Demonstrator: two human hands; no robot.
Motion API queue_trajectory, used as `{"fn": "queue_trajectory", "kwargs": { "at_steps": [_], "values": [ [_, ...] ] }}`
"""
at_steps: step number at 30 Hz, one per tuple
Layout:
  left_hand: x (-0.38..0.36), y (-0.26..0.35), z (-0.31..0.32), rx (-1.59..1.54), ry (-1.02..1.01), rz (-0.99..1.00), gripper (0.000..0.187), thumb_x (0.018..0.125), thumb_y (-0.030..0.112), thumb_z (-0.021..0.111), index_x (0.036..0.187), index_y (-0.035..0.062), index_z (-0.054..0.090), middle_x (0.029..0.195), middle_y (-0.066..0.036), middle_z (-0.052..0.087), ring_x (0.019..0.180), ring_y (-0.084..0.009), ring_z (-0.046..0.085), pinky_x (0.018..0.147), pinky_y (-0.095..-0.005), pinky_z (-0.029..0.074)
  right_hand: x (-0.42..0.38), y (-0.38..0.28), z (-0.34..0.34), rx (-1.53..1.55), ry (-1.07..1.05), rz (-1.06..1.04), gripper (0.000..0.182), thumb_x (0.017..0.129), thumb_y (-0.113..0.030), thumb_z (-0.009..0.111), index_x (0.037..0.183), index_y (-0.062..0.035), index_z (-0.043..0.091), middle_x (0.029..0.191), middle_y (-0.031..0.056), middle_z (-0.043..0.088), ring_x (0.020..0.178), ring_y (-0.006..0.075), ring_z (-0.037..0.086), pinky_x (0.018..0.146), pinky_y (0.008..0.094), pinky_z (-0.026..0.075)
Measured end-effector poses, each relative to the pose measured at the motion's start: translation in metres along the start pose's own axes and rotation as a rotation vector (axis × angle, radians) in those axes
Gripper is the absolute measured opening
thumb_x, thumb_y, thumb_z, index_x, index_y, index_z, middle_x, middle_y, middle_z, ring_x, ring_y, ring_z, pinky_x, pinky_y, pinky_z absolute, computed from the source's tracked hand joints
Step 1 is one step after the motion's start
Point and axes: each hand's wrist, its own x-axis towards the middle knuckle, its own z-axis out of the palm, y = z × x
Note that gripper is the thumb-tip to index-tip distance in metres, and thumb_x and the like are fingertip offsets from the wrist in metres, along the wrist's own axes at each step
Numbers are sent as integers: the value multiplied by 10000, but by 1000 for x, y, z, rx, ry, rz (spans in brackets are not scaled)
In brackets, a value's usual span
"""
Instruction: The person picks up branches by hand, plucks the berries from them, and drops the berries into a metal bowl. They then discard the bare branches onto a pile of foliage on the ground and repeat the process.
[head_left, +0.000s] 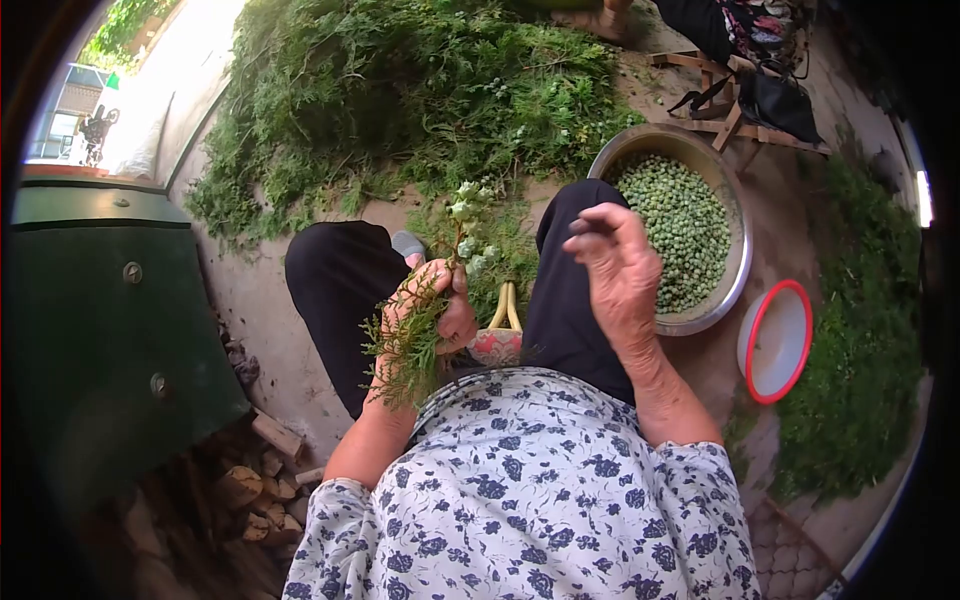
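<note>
My left hand (433,305) is closed round a leafy evergreen sprig (408,345). Its scaly green foliage hangs below the fist, and pale green cones (468,212) cluster at the upper end, above the fingers. Over my right thigh is my right hand (622,270), its fingers bent and the dark-stained tips drawn close to the thumb. Whatever lies between those tips, if anything, is too small to make out. Just right of this hand, a wide metal basin (742,262) holds a heap of small round green cones (675,225).
Cut evergreen branches (400,90) are piled ahead, with more greenery (860,370) at the right. A red-rimmed white basin (777,340) stands near the metal one. A wooden folding stool (735,115) is beyond it. At left are a dark green box (110,340) and split firewood (250,490).
</note>
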Motion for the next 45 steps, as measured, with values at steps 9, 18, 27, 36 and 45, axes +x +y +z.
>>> {"fn": "queue_trajectory", "kwargs": {
  "at_steps": [9, 18, 27, 36, 45],
  "values": [
    [-12, -3, 24, 221, 306, 9, 204, 916, 248, 480, 858, 54, 503, 493, -5, 409, 382, -107, 343, 373, -228, 279, -10, -24, 60, -81, -220, -294, 329, 786, -190, 679, 1033, -48, 514, 850, 114, 544, 674, 266, 591, 575, 339, 484],
    [-13, -8, 21, 183, 284, -32, 245, 930, 263, 449, 859, 32, 484, 494, 3, 382, 397, -108, 335, 395, -231, 274, -16, -18, 64, 163, -199, 17, 135, 859, -109, 595, 936, -33, 514, 720, 32, 537, 572, 86, 512, 512, 233, 420],
    [-12, -13, 23, 107, 198, -72, 237, 926, 239, 442, 824, 27, 476, 470, -19, 368, 371, -123, 299, 386, -254, 246, -15, -15, 56, 1086, -219, 783, 94, 871, -97, 573, 932, -53, 517, 710, -18, 512, 522, 38, 446, 418, 178, 358],
    [-11, -14, 25, 25, 165, -32, 249, 940, 253, 406, 840, 39, 486, 458, -13, 357, 364, -121, 273, 391, -261, 237, -14, -14, 55, 1165, -238, 877, 165, 886, -139, 555, 1025, -53, 532, 789, 12, 553, 560, 70, 480, 453, 199, 384],
    [-14, -10, 21, 34, 166, -40, 236, 939, 248, 399, 856, 44, 482, 456, 7, 351, 363, -111, 285, 383, -248, 243, -11, -11, 58, 1171, -382, 880, 201, 864, -145, 576, 1047, -72, 540, 855, 29, 600, 679, 104, 565, 522, 219, 414]
  ]
}}
